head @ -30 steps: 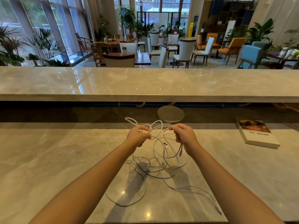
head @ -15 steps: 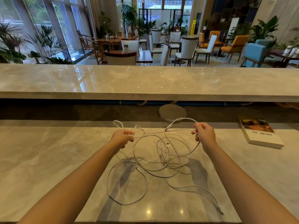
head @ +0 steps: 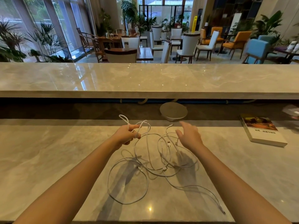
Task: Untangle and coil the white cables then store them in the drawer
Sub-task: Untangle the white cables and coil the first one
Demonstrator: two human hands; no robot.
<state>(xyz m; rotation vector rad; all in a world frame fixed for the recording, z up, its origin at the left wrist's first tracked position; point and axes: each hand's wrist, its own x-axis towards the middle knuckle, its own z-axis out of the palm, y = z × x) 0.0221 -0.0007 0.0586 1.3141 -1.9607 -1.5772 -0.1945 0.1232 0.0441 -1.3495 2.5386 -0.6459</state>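
A tangle of thin white cables (head: 155,159) lies in loops on the marble counter (head: 48,159) in front of me. My left hand (head: 125,136) pinches a bunch of the cable loops and holds them a little above the counter, with two loops sticking up past the fingers. My right hand (head: 189,136) hovers over the right side of the tangle, fingers spread and holding nothing. One loose cable end (head: 224,212) trails off to the near right. No drawer is in view.
A book (head: 265,133) lies on the counter at the right. A round grey disc (head: 174,111) sits at the back of the counter under a raised marble ledge (head: 145,81). Beyond the ledge is a lounge with tables and chairs.
My right hand has let go of its cable loop and opened, moving inward. The released cable has dropped onto the counter. My left hand still grips its loops.
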